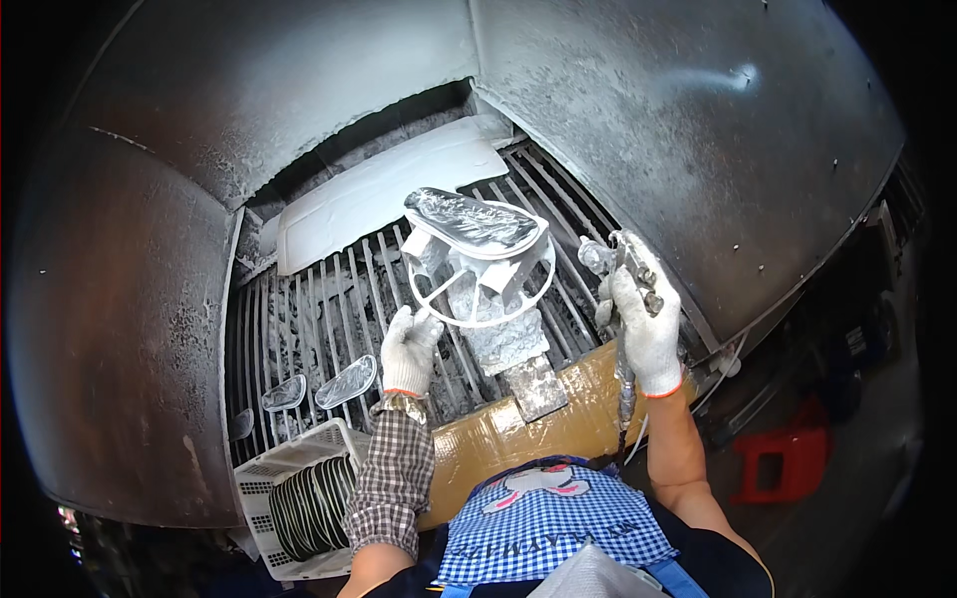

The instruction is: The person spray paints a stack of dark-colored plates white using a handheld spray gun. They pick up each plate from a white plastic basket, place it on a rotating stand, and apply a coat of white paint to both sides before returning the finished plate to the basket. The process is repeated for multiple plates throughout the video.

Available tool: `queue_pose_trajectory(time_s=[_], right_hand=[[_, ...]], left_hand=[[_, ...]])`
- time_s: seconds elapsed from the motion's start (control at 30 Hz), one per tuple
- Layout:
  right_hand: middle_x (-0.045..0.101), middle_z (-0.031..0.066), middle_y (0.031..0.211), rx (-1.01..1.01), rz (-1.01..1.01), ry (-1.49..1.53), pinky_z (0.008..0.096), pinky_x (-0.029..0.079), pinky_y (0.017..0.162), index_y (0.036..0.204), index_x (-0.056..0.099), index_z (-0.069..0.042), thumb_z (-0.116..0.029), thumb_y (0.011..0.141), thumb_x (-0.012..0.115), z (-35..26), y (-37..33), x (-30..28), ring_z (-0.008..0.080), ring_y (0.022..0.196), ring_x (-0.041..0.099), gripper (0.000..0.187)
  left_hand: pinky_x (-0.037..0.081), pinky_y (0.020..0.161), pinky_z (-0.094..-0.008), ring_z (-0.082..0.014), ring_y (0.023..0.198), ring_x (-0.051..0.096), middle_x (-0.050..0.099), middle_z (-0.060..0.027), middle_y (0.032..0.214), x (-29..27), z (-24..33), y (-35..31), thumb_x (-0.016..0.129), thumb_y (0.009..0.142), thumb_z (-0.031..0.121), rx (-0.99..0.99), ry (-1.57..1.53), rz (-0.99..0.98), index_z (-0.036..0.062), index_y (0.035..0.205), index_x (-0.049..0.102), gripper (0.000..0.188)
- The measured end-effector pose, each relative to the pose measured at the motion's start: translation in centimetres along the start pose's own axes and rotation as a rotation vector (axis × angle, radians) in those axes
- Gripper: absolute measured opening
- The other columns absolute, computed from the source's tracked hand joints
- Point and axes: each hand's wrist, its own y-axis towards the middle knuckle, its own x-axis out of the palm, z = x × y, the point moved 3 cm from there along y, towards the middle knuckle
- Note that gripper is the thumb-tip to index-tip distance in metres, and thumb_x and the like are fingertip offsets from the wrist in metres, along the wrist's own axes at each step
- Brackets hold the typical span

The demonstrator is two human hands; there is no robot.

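My right hand [648, 324], in a white knitted glove, is wrapped round a metal spray gun [598, 257] caked with grey-white residue. A hose runs down from the gun beside my wrist. My left hand [409, 354], also gloved, has its fingers curled at the near left edge of a round white spoked turntable [493, 321]. On top of the turntable, raised on white supports, rests an oval tray-like piece [474, 221] with a pale rim and a shiny, wrinkled silver film over its face. The gun's front end is to the right of the piece, apart from it.
A slatted metal grate [374, 284] lies beneath, with smaller film-covered oval pieces [346, 383] at its left. A white plastic basket [294, 460] holds stacked dark rims. Metal booth walls [688, 130] enclose the sides; a white sheet [389, 184] lies behind. A brown-covered edge [478, 439] runs in front.
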Motion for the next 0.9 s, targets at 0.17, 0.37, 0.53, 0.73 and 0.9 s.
queue_pose_trajectory(time_s=[0.17, 0.37, 0.53, 0.73, 0.9], right_hand=[[0.065, 0.0028, 0.089, 0.065, -0.104, 0.019, 0.0212, 0.049, 0.063, 0.146, 0.049, 0.005, -0.012, 0.102, 0.062, -0.6, -1.7, 0.7, 0.0055, 0.068, 0.058, 0.049], [0.064, 0.0032, 0.088, 0.045, -0.042, -0.021, 0.021, 0.049, 0.062, 0.146, 0.048, 0.006, -0.01, 0.102, 0.062, -0.3, -1.1, 0.2, 0.005, 0.068, 0.057, 0.05], [0.065, 0.0035, 0.087, 0.054, -0.097, 0.043, 0.0215, 0.049, 0.063, 0.145, 0.049, 0.006, -0.011, 0.102, 0.062, -0.1, -1.7, 0.2, 0.0057, 0.068, 0.057, 0.049], [0.067, 0.0042, 0.089, 0.067, -0.156, 0.03, 0.0218, 0.05, 0.065, 0.145, 0.049, 0.007, -0.011, 0.101, 0.062, 0.5, -1.2, -0.6, 0.0065, 0.07, 0.059, 0.049], [0.068, 0.0055, 0.096, 0.036, -0.131, 0.042, 0.0219, 0.05, 0.065, 0.145, 0.051, 0.005, -0.012, 0.101, 0.064, 1.3, -0.8, -0.5, 0.0072, 0.071, 0.061, 0.049]], left_hand=[[0.06, 0.089, -0.0437, -0.0324, 0.103, 0.068, 0.069, -0.0177, 0.11, -0.2, -2.6, -1.5, 0.063, 0.098, 0.015, -0.015, 0.063, 0.064, -0.0031, 0.115, 0.059, 0.025], [0.061, 0.088, -0.0469, -0.0356, 0.105, 0.068, 0.067, -0.0187, 0.115, 3.5, -7.7, -5.1, 0.055, 0.097, 0.01, -0.214, -0.001, -0.069, -0.0031, 0.125, 0.058, 0.031], [0.054, 0.101, -0.0565, -0.0421, 0.123, 0.06, 0.06, -0.0232, 0.135, 5.5, -8.0, -5.3, 0.058, 0.096, 0.009, -0.231, -0.148, -0.167, -0.0052, 0.139, 0.048, 0.047], [0.055, 0.1, -0.0545, -0.0407, 0.119, 0.062, 0.063, -0.0228, 0.131, 4.5, -6.3, -5.1, 0.062, 0.097, 0.012, -0.212, -0.073, -0.112, -0.0047, 0.136, 0.052, 0.044], [0.056, 0.097, -0.0486, -0.037, 0.114, 0.065, 0.065, -0.0223, 0.127, 3.6, -4.8, -4.8, 0.059, 0.1, 0.015, -0.149, 0.013, -0.103, -0.0037, 0.135, 0.054, 0.04]])
